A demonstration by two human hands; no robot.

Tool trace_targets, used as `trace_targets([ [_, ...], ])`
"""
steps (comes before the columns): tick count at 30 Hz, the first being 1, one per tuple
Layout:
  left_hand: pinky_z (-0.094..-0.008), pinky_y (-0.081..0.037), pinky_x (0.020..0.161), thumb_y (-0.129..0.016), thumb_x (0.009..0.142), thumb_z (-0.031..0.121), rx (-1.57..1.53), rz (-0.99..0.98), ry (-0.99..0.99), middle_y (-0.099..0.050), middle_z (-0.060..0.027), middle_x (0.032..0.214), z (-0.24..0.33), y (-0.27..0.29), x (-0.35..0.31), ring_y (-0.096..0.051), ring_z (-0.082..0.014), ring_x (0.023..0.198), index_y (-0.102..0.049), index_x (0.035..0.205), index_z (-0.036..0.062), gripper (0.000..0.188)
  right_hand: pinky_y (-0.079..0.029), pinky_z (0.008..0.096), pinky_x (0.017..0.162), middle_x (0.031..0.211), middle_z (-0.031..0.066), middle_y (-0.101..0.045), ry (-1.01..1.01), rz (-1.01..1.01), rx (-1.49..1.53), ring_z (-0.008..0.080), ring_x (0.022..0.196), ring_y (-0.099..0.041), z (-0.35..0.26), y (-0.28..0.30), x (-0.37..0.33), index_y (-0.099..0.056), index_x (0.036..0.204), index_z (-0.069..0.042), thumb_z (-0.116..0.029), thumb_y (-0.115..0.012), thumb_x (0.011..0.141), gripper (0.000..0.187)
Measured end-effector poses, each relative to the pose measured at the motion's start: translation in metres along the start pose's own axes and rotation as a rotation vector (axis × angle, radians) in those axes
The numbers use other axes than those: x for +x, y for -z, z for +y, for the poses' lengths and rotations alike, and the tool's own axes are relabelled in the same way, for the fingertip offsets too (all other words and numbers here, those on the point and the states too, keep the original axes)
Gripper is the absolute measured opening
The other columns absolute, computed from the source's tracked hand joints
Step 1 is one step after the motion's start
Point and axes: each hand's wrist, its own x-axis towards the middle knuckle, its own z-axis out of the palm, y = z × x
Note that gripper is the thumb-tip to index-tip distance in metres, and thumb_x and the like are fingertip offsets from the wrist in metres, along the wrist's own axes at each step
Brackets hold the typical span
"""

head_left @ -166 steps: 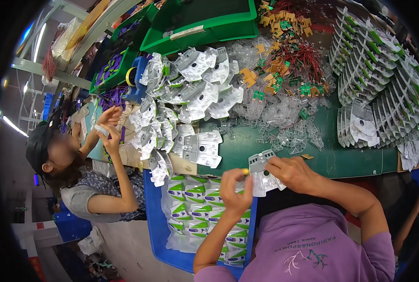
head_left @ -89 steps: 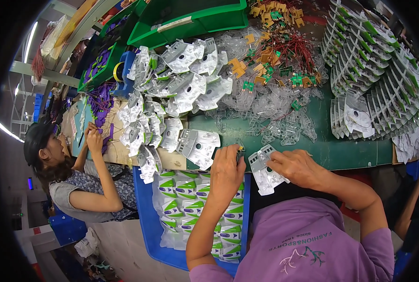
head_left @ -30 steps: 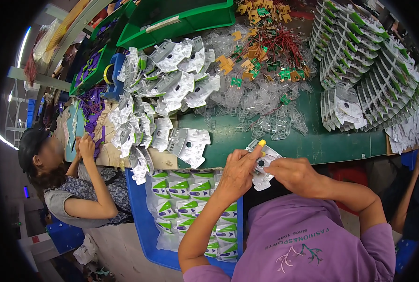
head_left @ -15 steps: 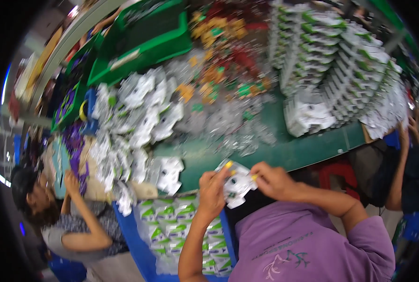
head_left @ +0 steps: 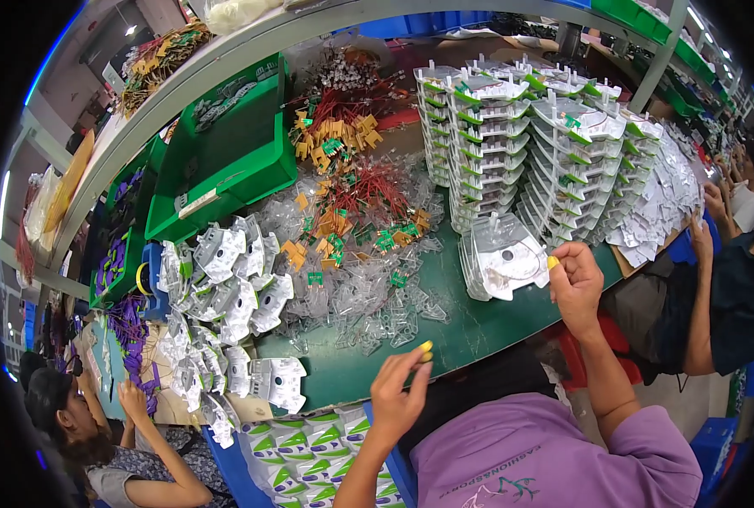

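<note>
My right hand (head_left: pixel 577 286) has its fingers curled, with the yellow-covered fingertip at the right edge of a white plastic housing (head_left: pixel 510 258). That housing lies at the front of a short nested stack, and a thin wire curves across it. My left hand (head_left: pixel 396 394) hangs over the table's front edge. Its fingers, with yellow tips, reach forward and nothing shows between them. Beyond it lie many small clear plastic pieces (head_left: pixel 364 309) on the green table (head_left: pixel 453 326). Tall columns of nested white-and-green housings (head_left: pixel 487 140) rise behind the right-hand stack.
A heap of white housings (head_left: pixel 258 309) lies to the left, beside a green bin (head_left: pixel 225 169). Orange and green parts with red wires (head_left: pixel 343 216) sit mid-table. A blue crate (head_left: pixel 233 461) below holds bagged green-and-white pieces. Co-workers (head_left: pixel 153 461) sit at both sides.
Both hands held a white housing near my body; now they are apart. My right hand has moved forward to the housing stack, and my left hand is free. The view has shifted.
</note>
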Motion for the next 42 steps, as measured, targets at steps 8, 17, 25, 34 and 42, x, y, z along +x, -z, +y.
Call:
trace_targets([
  [8, -0.0282, -0.053, 0.071, -0.065, 0.092, 0.005, -0.308, -0.019, 0.125, -0.070, -0.0094, 0.086, 0.017, -0.073, 0.066, -0.064, -0.0124, 0.075, -0.047, 0.139, -0.0005, 0.050, -0.035, 0.0185, 0.049, 0.069, -0.0026, -0.056, 0.124, 0.171, -0.119, 0.0006, 0.057, -0.047, 0.028, -0.021, 0.004, -0.055, 0.107, 0.000, 0.001, -0.056, 0.094, 0.014],
  [17, -0.0289, -0.052, 0.067, -0.065, 0.093, 0.011, -0.223, -0.071, 0.240, -0.067, -0.0098, 0.082, 0.012, -0.085, 0.062, -0.063, -0.0132, 0.070, -0.036, 0.146, 0.0006, 0.062, -0.038, 0.0203, 0.049, 0.072, 0.0024, -0.057, 0.146, 0.208, -0.041, 0.0049, 0.056, -0.050, 0.053, -0.022, -0.015, -0.044, 0.110, -0.002, -0.004, -0.056, 0.097, 0.018],
  [25, -0.0254, -0.051, 0.061, -0.074, 0.085, 0.005, -0.262, -0.034, 0.266, -0.057, -0.0118, 0.101, 0.007, -0.111, 0.055, -0.060, -0.0118, 0.068, -0.028, 0.149, 0.0015, 0.079, -0.039, 0.0202, 0.044, 0.072, 0.0025, -0.057, 0.105, 0.278, 0.012, 0.0042, 0.053, -0.051, 0.047, -0.035, -0.008, -0.043, 0.102, -0.001, 0.005, -0.058, 0.091, 0.020],
  [34, -0.0265, -0.055, 0.066, -0.074, 0.081, -0.003, -0.133, 0.062, 0.197, -0.044, -0.0178, 0.120, -0.005, -0.125, 0.053, -0.061, -0.0158, 0.078, -0.030, 0.148, -0.0002, 0.080, -0.041, 0.0209, 0.044, 0.074, 0.0033, -0.058, 0.096, 0.334, 0.050, 0.0043, 0.057, -0.053, 0.049, -0.044, -0.007, -0.044, 0.105, 0.000, 0.004, -0.057, 0.092, 0.018],
  [42, -0.0355, -0.054, 0.076, -0.064, 0.082, -0.011, -0.218, 0.065, 0.177, -0.042, -0.0209, 0.129, -0.008, -0.135, 0.060, -0.060, -0.0321, 0.097, -0.033, 0.147, 0.0018, 0.073, -0.035, 0.0179, 0.051, 0.077, -0.0018, -0.051, 0.129, 0.370, 0.068, 0.0016, 0.061, -0.044, 0.045, -0.035, -0.022, -0.048, 0.116, -0.001, 0.000, -0.054, 0.097, 0.020],
])
